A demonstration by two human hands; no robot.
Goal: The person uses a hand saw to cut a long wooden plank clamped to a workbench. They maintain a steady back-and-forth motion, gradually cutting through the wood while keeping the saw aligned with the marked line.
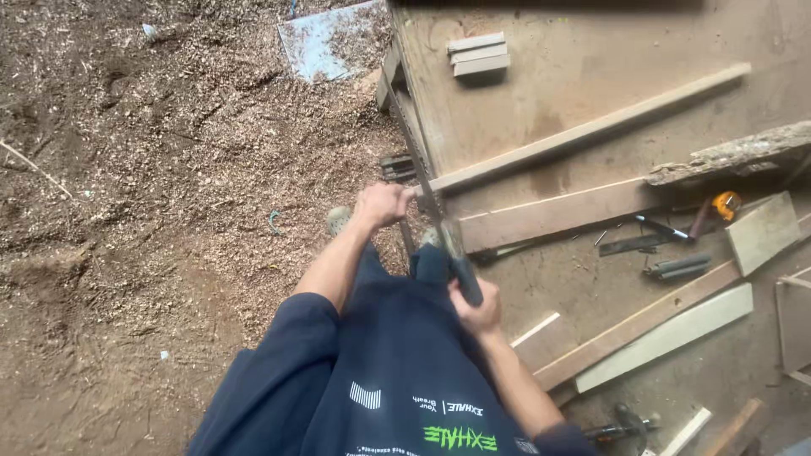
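Note:
My right hand [478, 311] grips the dark handle of a handsaw [446, 241], whose blade runs up along the left edge of the workbench [507, 101]. The blade reaches the near end of a long thin wooden strip [591, 128] that lies slantwise on the bench. My left hand [384, 205] is a closed fist at the bench's edge, just left of the blade, around that end of the strip. A wider plank [553, 216] lies right of the saw. My dark-clothed legs stand below both hands.
Sawdust and shavings cover the ground [169, 211] on the left. On the bench lie three small wood blocks [479, 55], a bark-edged slab [735, 156], an orange tape measure [725, 204], dark metal tools [676, 268] and several pale boards [667, 338]. A blue sheet [334, 38] lies at the top.

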